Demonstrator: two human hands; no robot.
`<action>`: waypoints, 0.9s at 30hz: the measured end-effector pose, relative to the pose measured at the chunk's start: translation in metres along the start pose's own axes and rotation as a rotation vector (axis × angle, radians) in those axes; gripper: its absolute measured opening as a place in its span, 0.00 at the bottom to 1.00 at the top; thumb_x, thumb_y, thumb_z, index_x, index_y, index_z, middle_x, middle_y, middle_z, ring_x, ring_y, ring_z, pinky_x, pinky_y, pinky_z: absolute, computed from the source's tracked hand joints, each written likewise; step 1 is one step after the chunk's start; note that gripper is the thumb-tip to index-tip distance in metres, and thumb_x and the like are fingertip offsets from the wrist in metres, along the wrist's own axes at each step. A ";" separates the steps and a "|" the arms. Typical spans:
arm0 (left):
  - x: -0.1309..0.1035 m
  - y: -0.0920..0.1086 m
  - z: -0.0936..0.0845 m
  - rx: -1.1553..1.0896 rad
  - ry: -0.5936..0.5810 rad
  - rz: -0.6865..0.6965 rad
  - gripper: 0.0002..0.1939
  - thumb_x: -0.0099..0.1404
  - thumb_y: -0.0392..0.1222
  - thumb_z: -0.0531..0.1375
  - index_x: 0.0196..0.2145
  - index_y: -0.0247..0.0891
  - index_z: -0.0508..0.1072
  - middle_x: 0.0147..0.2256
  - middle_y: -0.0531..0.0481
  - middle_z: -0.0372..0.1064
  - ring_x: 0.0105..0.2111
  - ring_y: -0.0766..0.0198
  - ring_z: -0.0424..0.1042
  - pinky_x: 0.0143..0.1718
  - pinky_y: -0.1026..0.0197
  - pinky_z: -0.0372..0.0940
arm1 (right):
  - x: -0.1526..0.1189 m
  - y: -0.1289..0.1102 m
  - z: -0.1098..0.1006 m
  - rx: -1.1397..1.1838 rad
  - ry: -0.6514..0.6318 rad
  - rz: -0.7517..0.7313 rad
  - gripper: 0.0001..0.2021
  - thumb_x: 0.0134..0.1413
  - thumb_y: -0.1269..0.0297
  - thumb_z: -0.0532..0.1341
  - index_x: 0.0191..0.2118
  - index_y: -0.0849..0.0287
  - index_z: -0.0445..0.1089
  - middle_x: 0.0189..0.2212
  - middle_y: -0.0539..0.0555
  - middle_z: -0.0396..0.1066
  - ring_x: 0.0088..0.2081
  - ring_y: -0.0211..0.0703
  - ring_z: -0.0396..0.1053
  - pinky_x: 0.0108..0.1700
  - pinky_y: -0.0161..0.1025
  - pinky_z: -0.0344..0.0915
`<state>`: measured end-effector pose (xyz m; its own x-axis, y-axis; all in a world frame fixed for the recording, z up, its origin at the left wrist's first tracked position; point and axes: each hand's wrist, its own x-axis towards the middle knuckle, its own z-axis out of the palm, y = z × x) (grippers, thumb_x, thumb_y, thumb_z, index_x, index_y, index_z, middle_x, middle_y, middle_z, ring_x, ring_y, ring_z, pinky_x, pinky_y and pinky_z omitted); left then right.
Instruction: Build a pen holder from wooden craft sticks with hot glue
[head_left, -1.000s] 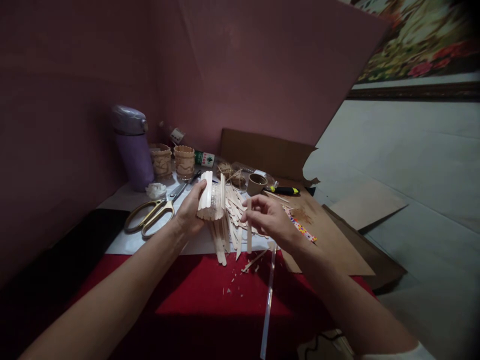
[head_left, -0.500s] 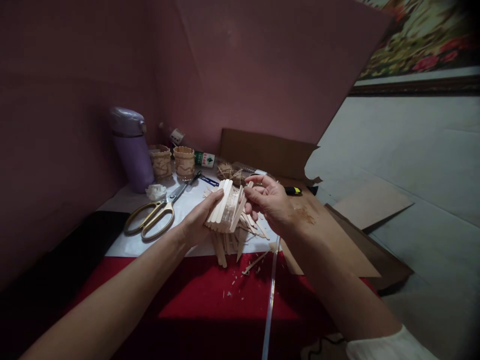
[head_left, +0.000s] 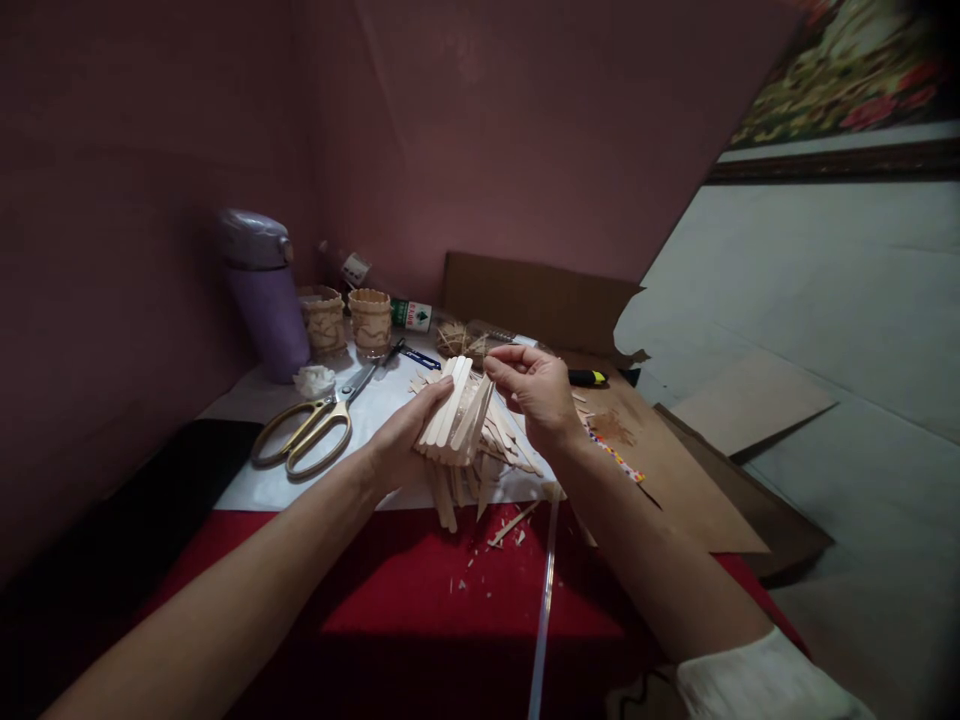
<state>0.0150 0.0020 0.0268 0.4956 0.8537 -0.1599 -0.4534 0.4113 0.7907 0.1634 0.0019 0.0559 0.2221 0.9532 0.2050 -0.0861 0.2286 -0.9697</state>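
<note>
My left hand is wrapped round a small clear-looking container, its side partly covered by a row of upright wooden craft sticks. With thumb and forefinger, my right hand pinches the top end of another craft stick. That stick leans slightly against the container's uncovered part, close to the row; whether it touches along its full length I cannot tell. Under both hands lies a pile of loose craft sticks. My left fingers behind the container are hidden.
Gold-handled scissors lie left of the pile. Behind stand a purple bottle and two decorated cups. A clear glue stick overhangs the red cloth. Cardboard and a black-and-yellow tool are at right.
My right hand has brought the pinched stick leftward, closer to the row on the container. A colourful patterned strip now shows beside my right forearm. The view has shifted slightly.
</note>
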 end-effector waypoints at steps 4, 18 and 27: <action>0.000 -0.001 0.001 0.010 0.046 -0.001 0.14 0.68 0.44 0.54 0.39 0.32 0.74 0.29 0.45 0.75 0.24 0.63 0.72 0.25 0.62 0.68 | 0.001 0.002 0.001 -0.001 0.018 -0.041 0.14 0.32 0.61 0.72 0.28 0.60 0.71 0.22 0.47 0.68 0.23 0.32 0.59 0.21 0.32 0.51; 0.003 -0.008 -0.004 0.057 -0.068 0.027 0.14 0.64 0.48 0.60 0.38 0.32 0.74 0.27 0.45 0.72 0.22 0.63 0.70 0.23 0.62 0.69 | 0.006 0.021 0.008 -0.013 0.039 -0.139 0.12 0.35 0.61 0.71 0.28 0.59 0.72 0.26 0.50 0.72 0.30 0.39 0.68 0.39 0.41 0.66; -0.003 -0.006 -0.001 0.140 -0.135 0.060 0.19 0.55 0.42 0.67 0.43 0.34 0.69 0.28 0.50 0.70 0.24 0.64 0.70 0.24 0.63 0.69 | 0.004 0.025 0.004 -0.347 0.153 -0.314 0.07 0.45 0.61 0.65 0.27 0.60 0.75 0.45 0.60 0.70 0.50 0.52 0.66 0.55 0.50 0.59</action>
<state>0.0152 -0.0026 0.0217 0.5698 0.8210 -0.0370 -0.3821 0.3046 0.8725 0.1585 0.0124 0.0333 0.3278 0.8027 0.4982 0.3307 0.3965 -0.8564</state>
